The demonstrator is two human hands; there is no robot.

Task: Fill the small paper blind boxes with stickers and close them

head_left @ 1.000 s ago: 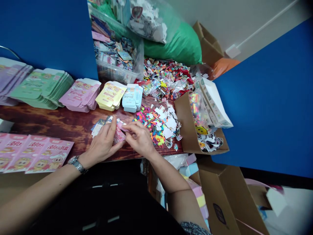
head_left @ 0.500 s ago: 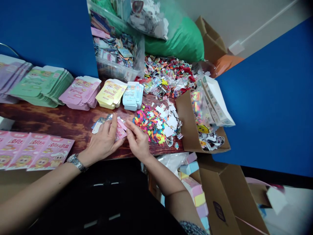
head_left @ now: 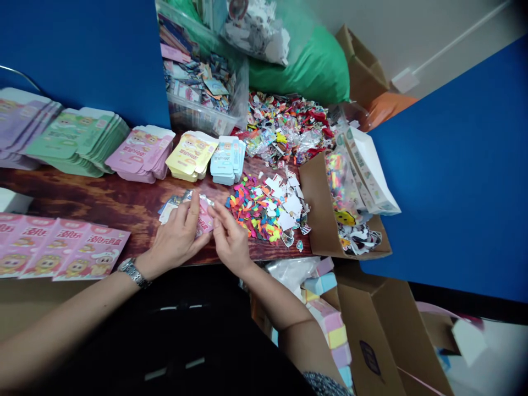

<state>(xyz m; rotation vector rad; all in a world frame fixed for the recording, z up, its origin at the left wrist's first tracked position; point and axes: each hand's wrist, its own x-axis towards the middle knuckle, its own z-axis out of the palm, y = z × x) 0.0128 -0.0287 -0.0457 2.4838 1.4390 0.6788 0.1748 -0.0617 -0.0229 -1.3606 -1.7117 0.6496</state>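
Note:
A small pink printed box (head_left: pixel 205 220) is held between both hands above the front part of the wooden table (head_left: pixel 140 206). My left hand (head_left: pixel 177 234), with a metal watch on its wrist, lies over the box's left side, its fingers closed on it. On the other side, the fingertips of my right hand (head_left: pixel 231 239) pinch the box's right edge. Silvery and white flat pieces (head_left: pixel 167 210) lie partly hidden beneath my left hand. Just right of my right hand spreads a pile of small colourful cut pieces (head_left: pixel 253 212).
Stacks of flat cartons in purple, green (head_left: pixel 61 137), pink, yellow (head_left: pixel 192 155) and blue line the back. Pink printed packets (head_left: pixel 88 250) overlap at left. A clear bin (head_left: pixel 206 113) of cards, loose trinkets (head_left: pixel 289 124) and a cardboard box (head_left: pixel 315 206) stand beyond and right.
The whole view has shifted slightly, so things appear a little further right. Both hands stay on the pink box; the right fingertips have moved slightly along its edge.

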